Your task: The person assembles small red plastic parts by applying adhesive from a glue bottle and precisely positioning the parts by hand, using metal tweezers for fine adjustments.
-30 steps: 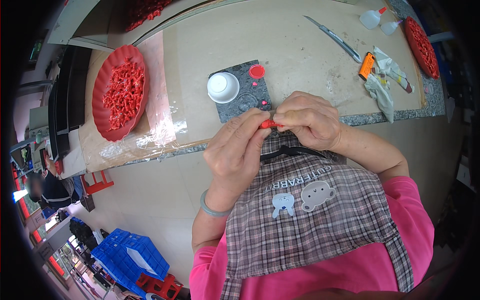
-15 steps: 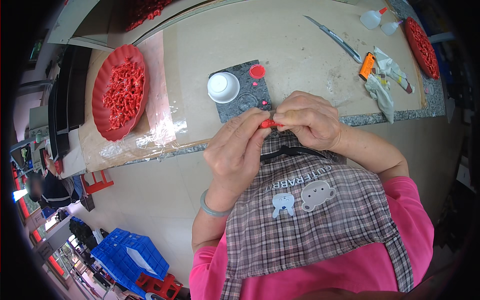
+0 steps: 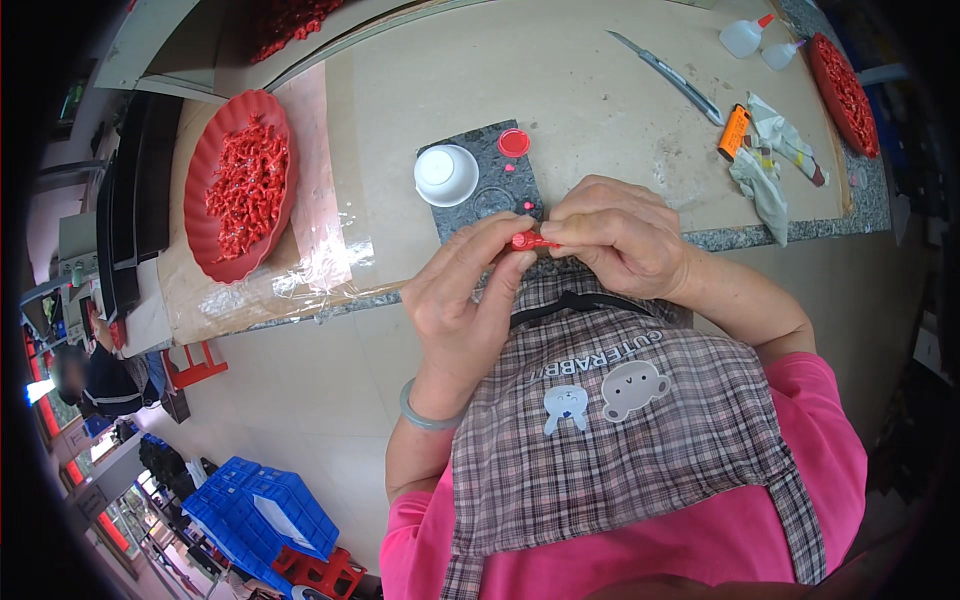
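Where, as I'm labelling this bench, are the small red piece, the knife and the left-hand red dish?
Small red piece (image 3: 529, 241): head view, its visible middle.
Knife (image 3: 670, 81): head view, mid-length on its body.
Left-hand red dish (image 3: 197, 182): head view, its left rim.

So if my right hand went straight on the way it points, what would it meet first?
Your right hand would first press against the small red piece, then probably your left hand; depth is unclear.

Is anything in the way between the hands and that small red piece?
Nothing visible. The right hand pinches the right end of the small red piece; its left end sits between the thumb and forefinger of the left hand. The dark slab and white cup lie beyond them.
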The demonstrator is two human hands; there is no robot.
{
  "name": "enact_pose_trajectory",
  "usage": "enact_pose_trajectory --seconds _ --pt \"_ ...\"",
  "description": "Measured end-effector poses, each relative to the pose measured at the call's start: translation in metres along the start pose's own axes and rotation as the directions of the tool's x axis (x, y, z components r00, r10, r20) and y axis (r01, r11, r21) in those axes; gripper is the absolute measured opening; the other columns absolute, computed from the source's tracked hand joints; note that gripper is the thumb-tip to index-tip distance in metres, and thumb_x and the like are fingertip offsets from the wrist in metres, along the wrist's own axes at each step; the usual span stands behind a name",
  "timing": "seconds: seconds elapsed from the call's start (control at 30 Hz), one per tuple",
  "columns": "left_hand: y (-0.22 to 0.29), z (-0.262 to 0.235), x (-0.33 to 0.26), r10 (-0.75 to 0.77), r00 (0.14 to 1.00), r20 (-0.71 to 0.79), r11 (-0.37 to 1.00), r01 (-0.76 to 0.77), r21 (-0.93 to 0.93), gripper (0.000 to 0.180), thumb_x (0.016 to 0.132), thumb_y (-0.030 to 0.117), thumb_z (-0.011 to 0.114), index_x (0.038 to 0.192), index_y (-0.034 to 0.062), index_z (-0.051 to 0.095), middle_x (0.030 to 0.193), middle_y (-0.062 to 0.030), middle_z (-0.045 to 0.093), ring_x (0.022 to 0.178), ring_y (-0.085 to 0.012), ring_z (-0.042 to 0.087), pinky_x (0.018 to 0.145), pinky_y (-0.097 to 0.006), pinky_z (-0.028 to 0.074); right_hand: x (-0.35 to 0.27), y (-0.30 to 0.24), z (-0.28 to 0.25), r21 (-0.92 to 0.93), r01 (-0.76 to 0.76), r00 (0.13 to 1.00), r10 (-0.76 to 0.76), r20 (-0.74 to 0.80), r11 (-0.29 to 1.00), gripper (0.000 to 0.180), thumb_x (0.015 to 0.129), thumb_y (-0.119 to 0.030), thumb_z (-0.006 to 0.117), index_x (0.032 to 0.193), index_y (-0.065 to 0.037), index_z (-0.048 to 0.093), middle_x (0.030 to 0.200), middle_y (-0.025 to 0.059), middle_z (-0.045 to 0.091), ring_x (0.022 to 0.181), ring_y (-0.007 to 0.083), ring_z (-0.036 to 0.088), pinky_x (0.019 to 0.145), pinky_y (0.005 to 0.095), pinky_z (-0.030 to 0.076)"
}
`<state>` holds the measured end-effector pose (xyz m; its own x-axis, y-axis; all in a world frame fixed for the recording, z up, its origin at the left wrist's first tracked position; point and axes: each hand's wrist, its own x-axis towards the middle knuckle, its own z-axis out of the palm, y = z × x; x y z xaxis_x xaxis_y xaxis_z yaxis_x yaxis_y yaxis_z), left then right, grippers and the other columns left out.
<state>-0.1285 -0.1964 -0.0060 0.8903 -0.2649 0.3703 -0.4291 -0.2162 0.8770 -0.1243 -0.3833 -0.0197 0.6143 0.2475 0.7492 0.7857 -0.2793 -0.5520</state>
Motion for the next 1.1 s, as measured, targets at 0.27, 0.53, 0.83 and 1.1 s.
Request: enact_pose_trajectory --seconds 0.27,0.53,0.83,1.1 --pt "-0.002 0.0 0.001 0.004 1.0 0.001 0.998 -0.004 -0.067 0.025 0.078 -0.003 0.072 0.102 -0.0026 0.067 0.097 -0.016 0.069 0.082 -0.0209 0.069 0.068 -0.028 0.058 0.002 -0.001 -0.001 -0.011 0.004 1.0 -0.004 0.001 1.0 0.024 0.077 -0.005 0.075 0.098 0.0 0.063 0.077 0.0125 0.065 0.063 0.0238 0.064 0.053 0.0304 0.05" --pt "0.007 -0.008 0.002 -0.337 0.93 0.144 0.845 0.366 -0.389 0.023 0.086 -0.001 0.062 0.109 -0.0057 0.065 0.091 -0.0115 0.068 0.073 -0.0134 0.066 0.064 -0.022 0.053 0.008 -0.011 -0.008 0.123 -0.291 0.954 0.279 0.107 0.949 0.013 0.082 0.0 0.07 0.094 0.002 0.064 0.079 0.013 0.066 0.071 0.0203 0.066 0.061 0.0281 0.052" --pt "-0.002 -0.015 0.005 -0.49 0.778 0.394 0.405 0.604 -0.687 0.024 0.091 0.002 0.056 0.113 -0.0046 0.064 0.086 -0.0106 0.068 0.066 -0.0074 0.059 0.053 -0.018 0.041 0.018 -0.016 -0.013 0.551 -0.778 0.576 0.693 0.433 0.302 0.011 0.093 -0.008 0.06 0.096 0.001 0.064 0.078 0.0052 0.063 0.072 0.008 0.059 0.061 0.0196 0.045" --pt "-0.014 0.001 0.002 -0.287 0.932 0.219 0.603 0.354 -0.715 0.043 0.087 0.004 0.064 0.128 -0.0013 0.052 0.12 -0.0115 0.058 0.1 -0.0154 0.058 0.08 -0.026 0.049 0.01 -0.01 -0.004 0.69 -0.716 0.444 0.695 0.565 -0.104 0.016 0.092 -0.016 0.062 0.096 -0.001 0.064 0.071 -0.0001 0.056 0.06 0.0054 0.043 0.053 0.0195 0.032"
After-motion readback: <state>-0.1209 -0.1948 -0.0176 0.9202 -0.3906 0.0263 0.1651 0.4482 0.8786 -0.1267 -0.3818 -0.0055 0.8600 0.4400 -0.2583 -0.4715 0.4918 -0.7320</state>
